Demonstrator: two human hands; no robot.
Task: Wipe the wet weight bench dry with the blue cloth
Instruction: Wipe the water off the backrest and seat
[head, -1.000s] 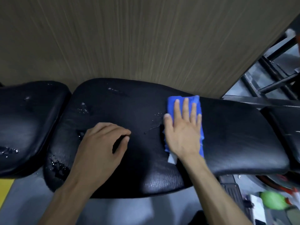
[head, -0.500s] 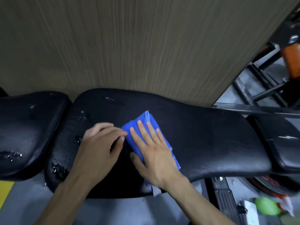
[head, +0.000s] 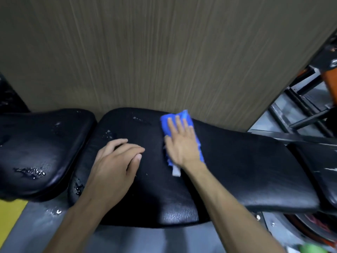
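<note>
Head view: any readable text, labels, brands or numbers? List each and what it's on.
None readable.
White tag on the blue cloth, sticking out below the right hand: shows no legible print.
Bench, wood panel, orange frame part: no markings visible.

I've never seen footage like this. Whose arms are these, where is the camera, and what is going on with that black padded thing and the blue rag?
No machine here: a person wears a camera on the head, looking down at their own two arms. The black padded thing is a weight bench standing against a wood-grain wall. The right hand presses a folded blue cloth flat on the long pad, fingers straight, wiping. The left hand rests on the pad, fingers loosely curled, holding nothing. Water droplets sit on the smaller left pad, and more lie near the left hand.
</note>
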